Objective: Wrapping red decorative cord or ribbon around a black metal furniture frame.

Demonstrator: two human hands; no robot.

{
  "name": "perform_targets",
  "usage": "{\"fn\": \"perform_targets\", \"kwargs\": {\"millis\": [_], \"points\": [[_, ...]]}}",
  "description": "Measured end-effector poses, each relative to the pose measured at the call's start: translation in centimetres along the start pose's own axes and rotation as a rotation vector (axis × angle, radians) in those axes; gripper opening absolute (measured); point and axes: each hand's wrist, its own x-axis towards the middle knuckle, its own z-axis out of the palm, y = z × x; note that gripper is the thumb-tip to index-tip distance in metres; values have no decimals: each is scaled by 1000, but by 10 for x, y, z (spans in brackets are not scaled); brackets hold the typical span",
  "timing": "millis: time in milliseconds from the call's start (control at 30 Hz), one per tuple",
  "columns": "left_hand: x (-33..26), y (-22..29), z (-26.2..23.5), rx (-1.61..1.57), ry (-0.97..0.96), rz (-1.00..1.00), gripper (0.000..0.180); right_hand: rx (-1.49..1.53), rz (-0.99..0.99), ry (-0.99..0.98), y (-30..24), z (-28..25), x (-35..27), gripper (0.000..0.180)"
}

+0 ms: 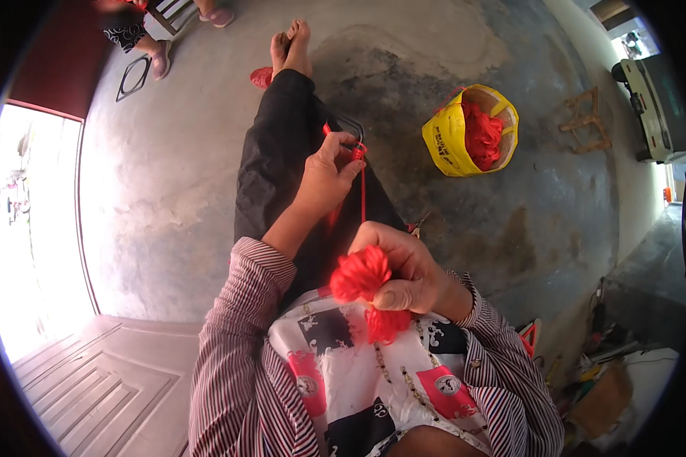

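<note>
Over my lap, my left hand (324,177) is closed, its thumb and fingers pinching red knotted cord work (358,151) beside a dark bent metal rod (349,122). A red strand (363,194) runs taut from that knotting down toward my right hand (408,266). Closer to my chest, my right hand grips a bundle of red yarn (360,276) around its middle, with loops bulging out above and below the thumb. The far end of the rod and the fingertips behind the cord are partly hidden.
On the concrete floor to the right stands a yellow bag-like bucket (450,141) holding more red yarn (482,135). A small wooden frame (585,122) lies farther right. Another person's leg (149,47) shows at the upper left, and a panelled door (107,381) is at lower left.
</note>
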Motion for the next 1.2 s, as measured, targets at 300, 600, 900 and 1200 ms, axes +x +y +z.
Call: {"fn": "perform_targets", "kwargs": {"millis": [300, 600, 900, 1200], "points": [[15, -17, 1, -58, -108, -88, 25, 335, 7, -41, -9, 17, 16, 36], [18, 33, -26, -421, 207, -283, 26, -1038, -318, 169, -48, -97, 21, 33], [47, -5, -27, -100, 133, -493, 16, -916, -92, 549, 42, -151, 91, 32], [33, 58, -26, -663, 134, -574, 19, -889, -557, 602, 14, -138, 65, 23]]}}
